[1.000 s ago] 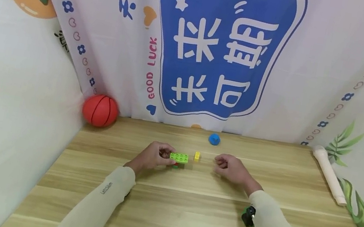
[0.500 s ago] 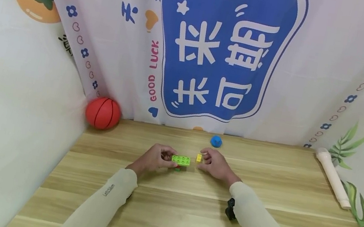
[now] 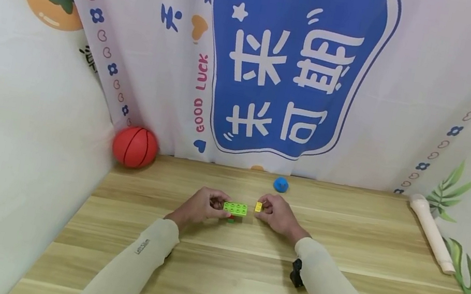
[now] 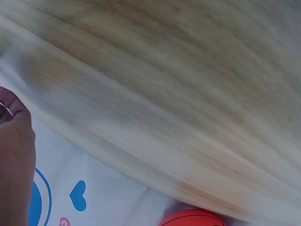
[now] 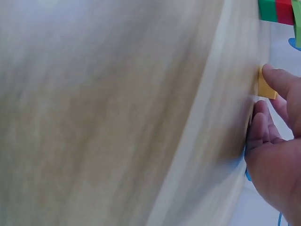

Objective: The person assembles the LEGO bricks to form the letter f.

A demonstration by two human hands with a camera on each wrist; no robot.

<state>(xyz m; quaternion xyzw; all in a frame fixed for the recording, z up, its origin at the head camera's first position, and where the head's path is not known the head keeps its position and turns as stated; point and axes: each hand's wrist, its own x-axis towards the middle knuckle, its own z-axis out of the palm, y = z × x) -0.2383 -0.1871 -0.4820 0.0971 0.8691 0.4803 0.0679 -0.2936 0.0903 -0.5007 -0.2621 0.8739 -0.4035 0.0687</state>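
Note:
My left hand [image 3: 202, 207] holds the left end of a lime-green toy building brick [image 3: 235, 208] with studs on top. Under it sit a red brick [image 5: 284, 11] and a darker green brick [image 5: 268, 10], stacked together near the table surface. A small yellow brick [image 3: 258, 207] stands a short way right of that stack. My right hand [image 3: 278, 215] pinches it between thumb and finger; in the right wrist view the thumb lies on the yellow block's side. The left wrist view shows only part of the left hand [image 4: 16, 155], and the bricks are out of sight there.
A blue rounded object [image 3: 281, 184] lies behind the right hand near the table's back edge. At the back left corner is a red ball [image 3: 135, 147]. A pale microphone-shaped stick [image 3: 433, 234] lies along the right side. Printed cloth [image 3: 172, 78] hangs behind the wooden table [image 3: 239, 284].
My right hand has moved left from beside the yellow brick and closed its thumb and finger on it. The left hand keeps hold of the stack in nearly the same place.

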